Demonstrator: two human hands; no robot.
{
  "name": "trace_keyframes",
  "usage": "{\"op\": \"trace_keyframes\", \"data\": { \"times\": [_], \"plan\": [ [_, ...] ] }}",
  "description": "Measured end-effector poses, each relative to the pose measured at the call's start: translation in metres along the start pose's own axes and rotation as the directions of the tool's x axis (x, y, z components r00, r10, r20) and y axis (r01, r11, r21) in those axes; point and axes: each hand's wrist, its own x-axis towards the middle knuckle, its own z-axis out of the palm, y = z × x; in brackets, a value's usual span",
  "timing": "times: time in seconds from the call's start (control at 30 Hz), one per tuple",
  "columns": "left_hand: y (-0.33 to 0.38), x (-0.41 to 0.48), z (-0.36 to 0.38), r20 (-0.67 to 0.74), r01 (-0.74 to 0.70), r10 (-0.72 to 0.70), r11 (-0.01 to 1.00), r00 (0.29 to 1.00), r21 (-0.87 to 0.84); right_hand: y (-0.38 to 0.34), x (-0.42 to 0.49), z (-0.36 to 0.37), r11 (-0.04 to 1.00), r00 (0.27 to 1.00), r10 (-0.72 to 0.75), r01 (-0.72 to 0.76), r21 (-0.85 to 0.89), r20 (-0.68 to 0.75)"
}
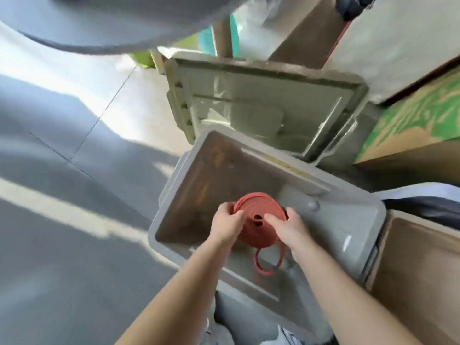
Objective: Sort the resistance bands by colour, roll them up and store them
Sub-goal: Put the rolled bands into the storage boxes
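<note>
both hands over open grey storage bin (348, 220): left hand (227, 224) and right hand (288, 226) pinch edges of rolled red resistance band (256, 225), loose loop hanging below; bin lid (261, 100) behind.

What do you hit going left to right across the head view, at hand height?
Grey floor → left hand → rolled red band → right hand → grey bin wall → brown box.

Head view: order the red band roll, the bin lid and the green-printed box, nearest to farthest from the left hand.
1. Red band roll, held by the left hand.
2. Bin lid, straight ahead.
3. Green-printed box, far right.
</note>
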Motion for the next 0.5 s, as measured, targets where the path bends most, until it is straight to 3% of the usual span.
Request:
{"op": "trace_keyframes", "data": {
  "times": [0.13,0.27,0.37,0.5],
  "plan": [
    [-0.016,0.062,0.006,-0.004,0.068,-0.068,0.998,0.998,-0.014,0.010,0.057,0.028,1.000,0.998,-0.001,0.000,-0.012,-0.069],
    [-0.025,0.095,0.008,0.103,0.102,-0.108,0.993,0.989,0.060,0.019,0.087,0.042,0.998,0.999,0.008,-0.012,-0.069,-0.052],
    [-0.021,0.090,0.005,0.041,0.106,-0.111,0.988,0.993,0.112,0.014,0.078,0.037,0.989,1.000,0.006,-0.005,-0.147,0.010],
    [-0.007,0.050,-0.016,-0.023,0.102,-0.100,0.946,0.995,0.309,0.004,0.037,0.013,0.945,0.998,-0.007,0.026,-0.327,0.059]
  ]
}}
